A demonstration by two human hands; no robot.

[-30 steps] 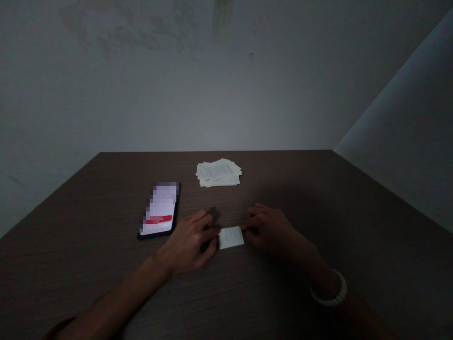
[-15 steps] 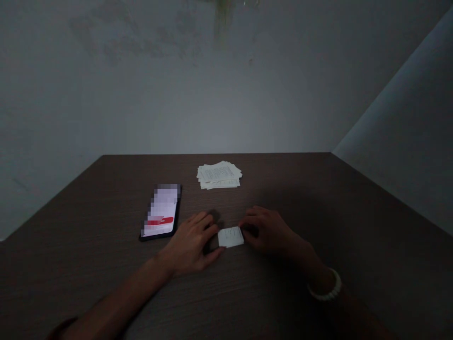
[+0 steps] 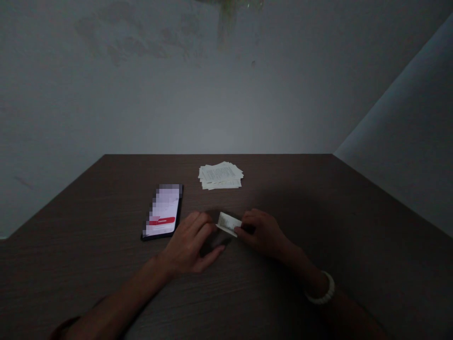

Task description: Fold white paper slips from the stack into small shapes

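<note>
A small printed paper slip (image 3: 227, 222) is raised at a tilt over the table, with a crease or fold along its lower edge. My right hand (image 3: 264, 234) pinches its right end between thumb and fingers. Just left of the slip is my left hand (image 3: 193, 243), its thumb spread away from the curled fingers. Those fingertips come close to the slip's left edge; whether they touch it I cannot tell. A pale beaded bracelet (image 3: 327, 289) circles my right wrist.
Farther back on the dark wooden table (image 3: 283, 174) lies a loose pile of printed papers (image 3: 222, 174). A phone (image 3: 163, 210) with a lit, partly blurred screen rests left of my left hand. The table's far edge meets a grey stained wall (image 3: 226, 104).
The paper slip was lying flat between both hands; it is now lifted and tilted in my right hand. My left thumb has come away from it.
</note>
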